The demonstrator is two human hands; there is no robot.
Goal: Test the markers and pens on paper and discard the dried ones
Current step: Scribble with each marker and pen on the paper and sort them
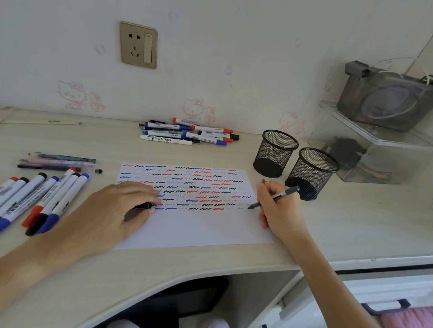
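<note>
A white paper sheet [203, 229] lies on the desk, its upper half covered in red, blue and black squiggles. My right hand [277, 213] grips a grey pen [284, 193] with its tip touching the sheet's right side. My left hand [122, 207] rests on the sheet's left edge and holds a black pen cap [143, 206]. Several markers [27, 202] lie in a row at the left, with three pens [60, 163] above them. Another pile of markers [189, 133] sits by the wall.
Two black mesh pen cups [275, 154] [312, 174] stand right of the sheet, close to my right hand. A clear stacked box [378, 143] with a grey bin [393, 99] on top fills the right rear corner. A wall socket [138, 44] is above the desk.
</note>
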